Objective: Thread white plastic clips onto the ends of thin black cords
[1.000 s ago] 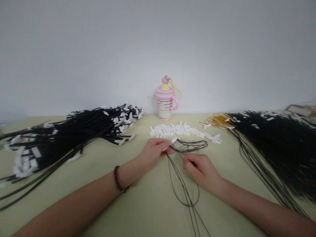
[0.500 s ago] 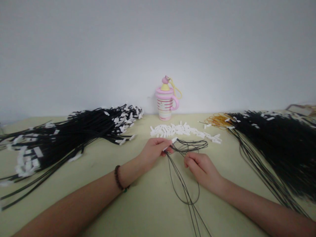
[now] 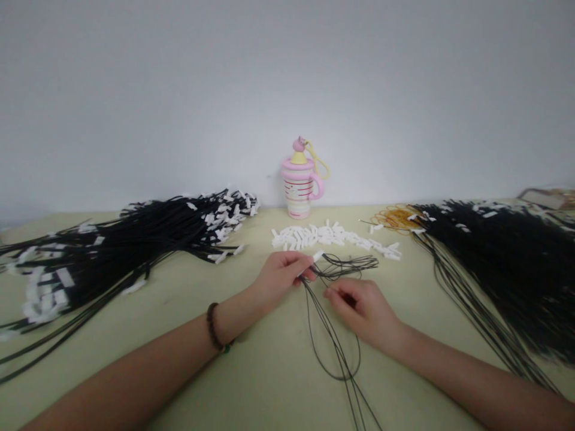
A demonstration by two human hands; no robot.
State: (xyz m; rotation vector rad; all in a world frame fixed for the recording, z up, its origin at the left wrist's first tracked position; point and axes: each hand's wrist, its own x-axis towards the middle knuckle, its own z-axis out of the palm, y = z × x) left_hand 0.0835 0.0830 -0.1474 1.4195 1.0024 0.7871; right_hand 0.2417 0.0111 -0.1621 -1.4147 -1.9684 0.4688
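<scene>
In the middle of the table my left hand [image 3: 287,269] pinches a bundle of thin black cords [image 3: 330,329]. A small white plastic piece [image 3: 318,256] sticks out past its fingertips at the bundle. From there the cords form loops toward the right, and several loose strands hang down to the front edge of the view. My right hand [image 3: 363,305] is closed, thumb and forefinger pinched at a single cord just right of my left hand. The exact grip point between those fingertips is too small to make out clearly.
Behind the hands lies a pile of small white pieces [image 3: 309,236]. A pink striped cup [image 3: 298,188] stands by the wall. Black cords with white ends [image 3: 166,230] heap at left; more black cords [image 3: 503,269] lie at right beside yellow rubber bands [image 3: 398,216].
My right hand has shifted left, closer to my left hand, its finger and thumb now meeting near the cords below the white piece. My left hand has stayed nearly in place.
</scene>
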